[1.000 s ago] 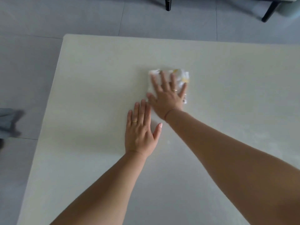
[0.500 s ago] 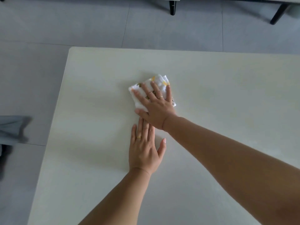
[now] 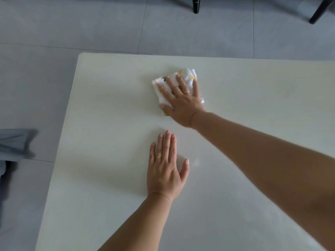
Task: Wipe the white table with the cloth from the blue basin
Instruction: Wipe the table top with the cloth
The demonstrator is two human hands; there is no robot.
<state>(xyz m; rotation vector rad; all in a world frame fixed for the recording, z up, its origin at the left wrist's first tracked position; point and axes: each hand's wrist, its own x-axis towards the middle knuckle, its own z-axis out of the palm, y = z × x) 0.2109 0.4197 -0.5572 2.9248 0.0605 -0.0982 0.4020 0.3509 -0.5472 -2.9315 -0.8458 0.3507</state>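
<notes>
right hand [image 3: 183, 104] flat on cloth [image 3: 186, 75], table [image 3: 108, 105]

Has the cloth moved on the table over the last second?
Yes. The cloth under the right hand has slid toward the white table's left edge. A second ago it lay right of the resting left hand; now it sits straight ahead of it.

Soft dim daylight, blurred left edge

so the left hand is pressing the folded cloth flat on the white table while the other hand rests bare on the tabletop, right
Not quite: in the head view the right hand presses the folded cloth flat on the white table; the left hand rests bare on the tabletop.
</notes>
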